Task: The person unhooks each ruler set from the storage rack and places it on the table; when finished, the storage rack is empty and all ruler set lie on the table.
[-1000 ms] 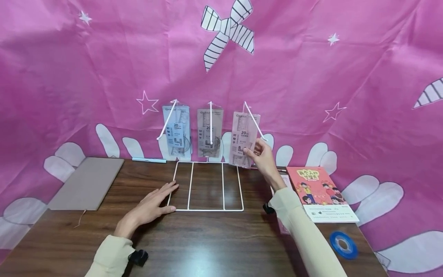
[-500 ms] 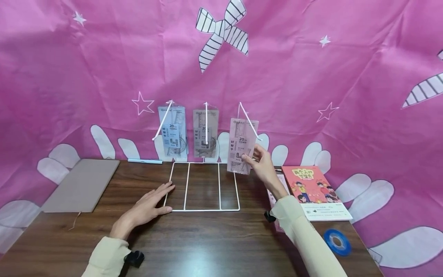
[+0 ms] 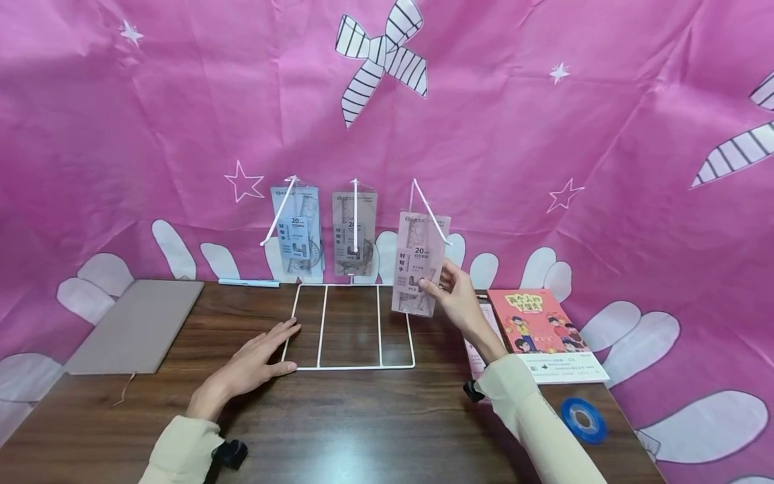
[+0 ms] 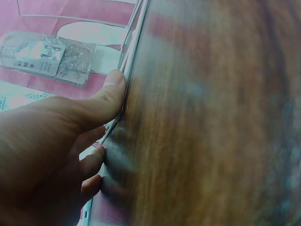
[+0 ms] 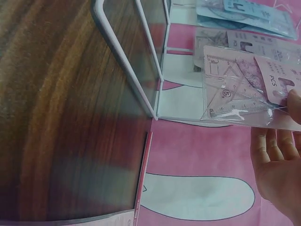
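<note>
My right hand [image 3: 457,296] pinches the lower right side of a pink ruler set [image 3: 417,265] in a clear packet, thumb in front and fingers behind. The packet hangs near the right arm of a white wire display rack [image 3: 349,368], its top below the arm's upper end. In the right wrist view, set squares show through the pink packet [image 5: 235,89]. A blue ruler set [image 3: 296,232] and a grey ruler set [image 3: 353,235] hang on the other two arms. My left hand [image 3: 250,363] rests with extended fingers at the left side of the rack's base, thumb by its front corner.
A grey notebook [image 3: 136,326] lies at the left and a light blue pen [image 3: 249,282] at the back edge. On the right are a red book [image 3: 544,329], another pink packet [image 3: 474,349] partly under my right arm, and a blue tape roll [image 3: 583,420].
My right hand has brought the pink ruler set lower and forward along the right arm of the rack. The left hand stays at the base; the whole view has shifted slightly.
</note>
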The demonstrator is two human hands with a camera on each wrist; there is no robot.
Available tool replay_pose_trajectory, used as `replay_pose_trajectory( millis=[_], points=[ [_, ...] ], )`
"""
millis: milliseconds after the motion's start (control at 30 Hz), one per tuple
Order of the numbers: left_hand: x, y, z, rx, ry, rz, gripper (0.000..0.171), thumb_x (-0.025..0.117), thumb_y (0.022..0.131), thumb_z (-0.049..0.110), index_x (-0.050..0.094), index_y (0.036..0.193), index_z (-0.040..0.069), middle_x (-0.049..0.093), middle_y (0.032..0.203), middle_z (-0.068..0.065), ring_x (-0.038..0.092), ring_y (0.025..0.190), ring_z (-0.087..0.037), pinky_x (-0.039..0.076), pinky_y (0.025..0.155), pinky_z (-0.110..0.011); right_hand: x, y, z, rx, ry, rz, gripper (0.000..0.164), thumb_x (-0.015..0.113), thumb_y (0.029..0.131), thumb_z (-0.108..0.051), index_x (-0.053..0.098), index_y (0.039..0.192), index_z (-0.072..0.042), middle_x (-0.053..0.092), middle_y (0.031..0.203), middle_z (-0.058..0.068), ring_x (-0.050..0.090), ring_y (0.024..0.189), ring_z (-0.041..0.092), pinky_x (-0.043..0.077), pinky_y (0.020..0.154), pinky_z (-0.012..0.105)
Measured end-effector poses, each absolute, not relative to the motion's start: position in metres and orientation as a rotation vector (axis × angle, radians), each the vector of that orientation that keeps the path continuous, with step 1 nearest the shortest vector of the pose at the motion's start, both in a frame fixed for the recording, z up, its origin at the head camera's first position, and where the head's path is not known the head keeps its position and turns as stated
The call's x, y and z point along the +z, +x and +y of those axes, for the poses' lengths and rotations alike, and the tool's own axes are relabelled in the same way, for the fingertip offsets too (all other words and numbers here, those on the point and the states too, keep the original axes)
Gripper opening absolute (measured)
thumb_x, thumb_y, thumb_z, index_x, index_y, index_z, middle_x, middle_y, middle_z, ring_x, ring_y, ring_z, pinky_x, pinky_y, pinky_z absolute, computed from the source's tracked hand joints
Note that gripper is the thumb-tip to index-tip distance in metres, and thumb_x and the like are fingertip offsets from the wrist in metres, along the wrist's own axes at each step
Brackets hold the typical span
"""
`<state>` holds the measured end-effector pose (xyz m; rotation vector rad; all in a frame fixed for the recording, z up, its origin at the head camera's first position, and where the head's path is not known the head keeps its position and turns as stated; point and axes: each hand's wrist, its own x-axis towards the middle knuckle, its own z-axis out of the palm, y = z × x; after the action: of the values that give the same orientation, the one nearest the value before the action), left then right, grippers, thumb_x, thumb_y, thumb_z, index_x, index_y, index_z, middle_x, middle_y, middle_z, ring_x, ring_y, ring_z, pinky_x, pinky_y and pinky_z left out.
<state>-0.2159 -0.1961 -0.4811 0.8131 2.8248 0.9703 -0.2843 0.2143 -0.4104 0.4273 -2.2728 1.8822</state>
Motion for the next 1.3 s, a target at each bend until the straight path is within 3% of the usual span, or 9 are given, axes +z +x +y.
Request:
replay_pose_trajectory(
  millis=[267,500,1300],
  points=[
    [-0.485,-0.217,-0.197,0.991,0.846,2.837,0.07,0.071,0.1,0.031,0.045,0.155,-0.003,0.036,0.162,-0.029,0.034,0.148,-0.052,0.026,0.117,-0.072,-0.41,-0.274,0.22,1.894,0.472,-2.278,0.055,0.071,0.096,0.002,0.051,0.148,0.002,0.068,0.13,0.028,0.074,0.104,0.015,0.062,0.09,0.033],
    [-0.491,-0.218,-0.199,1.009,0.886,2.858,0.071,0.072,0.098,0.032,0.046,0.155,-0.003,0.037,0.161,-0.03,0.035,0.146,-0.054,0.028,0.113,-0.074,-0.409,-0.264,0.222,1.882,0.497,-2.285,0.049,0.072,0.096,0.002,0.055,0.142,0.003,0.07,0.125,0.028,0.076,0.1,0.016,0.063,0.087,0.034],
    [-0.478,-0.214,-0.195,0.966,0.81,2.82,0.07,0.071,0.101,0.03,0.044,0.155,-0.004,0.034,0.164,-0.029,0.031,0.15,-0.051,0.025,0.118,-0.072,-0.403,-0.224,0.231,1.83,0.58,-2.306,0.048,0.072,0.097,-0.001,0.056,0.141,0.003,0.072,0.123,0.026,0.076,0.101,0.017,0.063,0.087,0.035]
  ],
)
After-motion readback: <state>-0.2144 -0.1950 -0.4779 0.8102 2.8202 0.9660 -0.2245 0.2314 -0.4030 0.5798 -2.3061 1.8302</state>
